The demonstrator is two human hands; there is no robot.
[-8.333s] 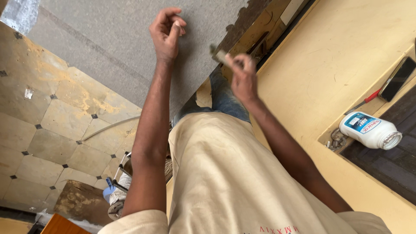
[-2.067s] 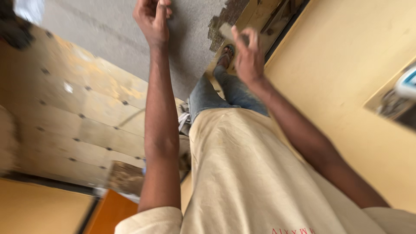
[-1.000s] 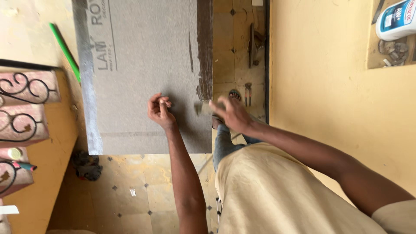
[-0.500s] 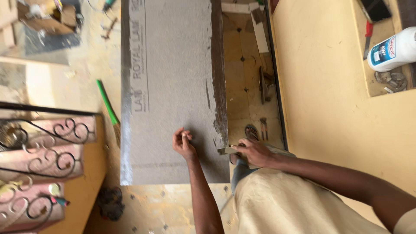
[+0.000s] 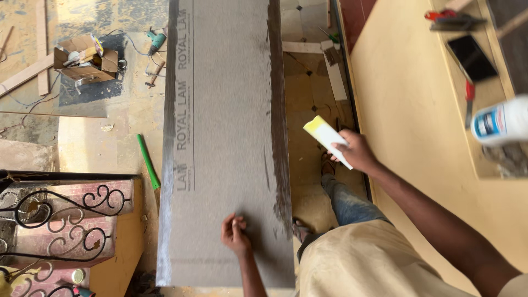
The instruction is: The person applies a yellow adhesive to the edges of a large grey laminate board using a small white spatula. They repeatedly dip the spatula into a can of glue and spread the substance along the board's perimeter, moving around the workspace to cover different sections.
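Observation:
A long grey laminate sheet (image 5: 225, 137) lies flat in front of me, with a dark smeared strip along its right edge. My left hand (image 5: 235, 234) rests on the sheet's near end, fingers curled against the surface. My right hand (image 5: 357, 150) is lifted off to the right of the sheet and grips a flat white spreader card with a yellow tip (image 5: 326, 139). My jeans-clad leg and sandalled foot stand just right of the sheet.
A yellow board (image 5: 418, 110) spans the right, with a white glue bottle (image 5: 501, 121), a phone and red-handled tools beside it. On the floor at left are a cardboard box (image 5: 83, 57), a drill, a green stick (image 5: 147, 161) and an ornate iron railing (image 5: 60, 209).
My right hand has lifted away from the sheet's right edge and moved rightward with the spreader. My view has tilted to show more of the sheet's far end.

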